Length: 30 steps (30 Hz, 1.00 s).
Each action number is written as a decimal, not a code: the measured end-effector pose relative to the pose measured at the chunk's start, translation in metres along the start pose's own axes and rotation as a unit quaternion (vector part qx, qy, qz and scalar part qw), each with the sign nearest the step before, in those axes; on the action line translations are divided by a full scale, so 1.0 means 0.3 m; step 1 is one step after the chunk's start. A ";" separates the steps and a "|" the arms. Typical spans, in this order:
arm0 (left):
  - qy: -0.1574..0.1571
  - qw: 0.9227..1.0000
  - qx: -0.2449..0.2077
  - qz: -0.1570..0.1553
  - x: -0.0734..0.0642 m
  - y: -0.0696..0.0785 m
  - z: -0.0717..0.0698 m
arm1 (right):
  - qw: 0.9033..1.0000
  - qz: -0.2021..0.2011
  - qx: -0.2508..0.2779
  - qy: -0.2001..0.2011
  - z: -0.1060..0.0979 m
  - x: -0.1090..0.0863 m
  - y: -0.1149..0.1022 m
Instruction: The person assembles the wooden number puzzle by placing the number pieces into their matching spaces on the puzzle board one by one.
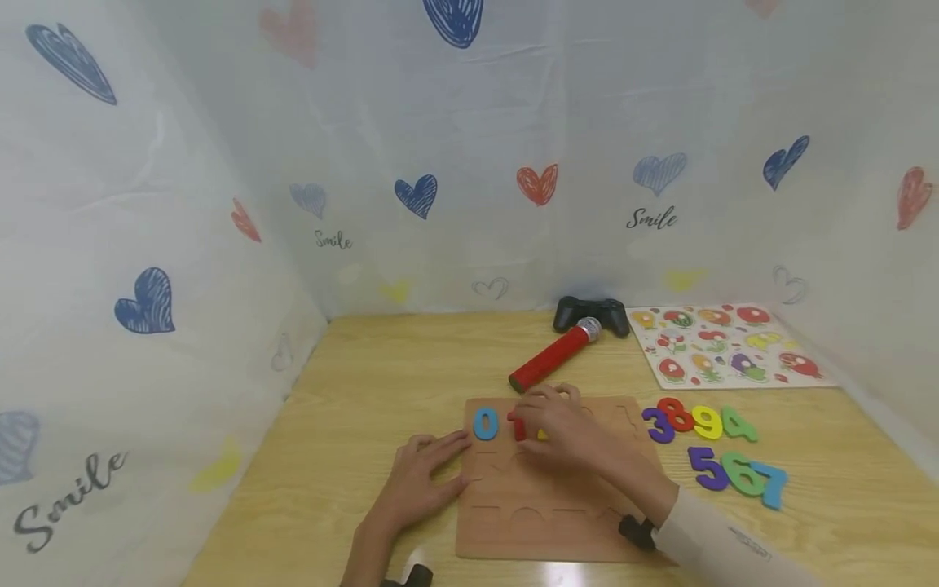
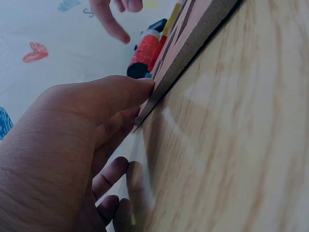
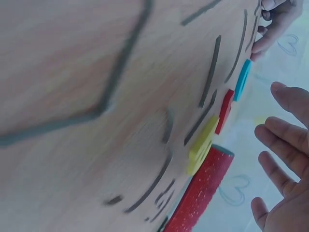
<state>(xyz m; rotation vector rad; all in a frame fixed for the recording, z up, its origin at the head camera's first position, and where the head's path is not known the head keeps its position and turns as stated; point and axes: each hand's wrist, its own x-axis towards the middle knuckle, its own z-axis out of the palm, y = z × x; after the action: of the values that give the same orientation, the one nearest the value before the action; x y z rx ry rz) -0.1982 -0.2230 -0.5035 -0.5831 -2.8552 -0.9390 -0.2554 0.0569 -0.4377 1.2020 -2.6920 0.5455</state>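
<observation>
A wooden number board (image 1: 528, 530) lies on the table with cut outlines on its face. A blue 0 (image 1: 486, 424), a red 1 (image 1: 517, 427) and a yellow number piece (image 3: 203, 147) are on its far row; the yellow one is mostly hidden in the head view. My left hand (image 1: 425, 477) touches the board's left edge with thumb and fingertips, the fingers fairly straight. Over the red 1 and yellow piece is my right hand (image 1: 561, 428). In the right wrist view, the right hand's spread fingers (image 3: 285, 140) are apart from the pieces, holding nothing.
Right of the board lie loose numbers: a purple 3 (image 1: 659, 425), red 8 (image 1: 676, 414), yellow 9 (image 1: 707, 422), green 4 (image 1: 738, 425), purple 5 (image 1: 708, 469), green 6 (image 1: 742, 474) and blue 7 (image 1: 770, 484). Behind are a red microphone (image 1: 548, 361), black game controller (image 1: 590, 314) and fruit-picture board (image 1: 734, 346).
</observation>
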 end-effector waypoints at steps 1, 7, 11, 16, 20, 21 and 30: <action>0.000 1.000 0.000 0.000 0.000 0.000 0.001 | 1.000 0.001 0.005 0.001 -0.004 -0.010 0.004; 0.002 1.000 0.006 -0.005 -0.002 -0.003 0.006 | 1.000 0.007 0.001 0.015 -0.027 -0.076 0.022; 0.003 1.000 0.007 -0.009 -0.001 0.000 0.005 | 1.000 0.014 -0.018 0.018 -0.043 -0.116 0.033; -0.001 1.000 0.009 -0.009 0.003 0.002 0.006 | 0.998 0.016 -0.047 0.025 -0.060 -0.164 0.056; -0.002 1.000 0.006 -0.010 0.008 0.003 0.006 | 0.997 0.009 -0.053 0.046 -0.070 -0.203 0.075; -0.001 1.000 0.003 -0.011 0.008 0.004 0.005 | 0.997 0.006 -0.050 0.053 -0.071 -0.213 0.079; 0.001 1.000 0.010 -0.012 0.003 0.001 0.008 | 0.996 0.041 -0.052 0.063 -0.089 -0.300 0.100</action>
<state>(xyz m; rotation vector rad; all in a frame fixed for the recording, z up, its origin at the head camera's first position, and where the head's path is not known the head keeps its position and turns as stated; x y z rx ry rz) -0.1988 -0.2210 -0.5051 -0.5472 -2.8724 -0.9116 -0.2180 0.1478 -0.4456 0.9998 -2.6359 0.4702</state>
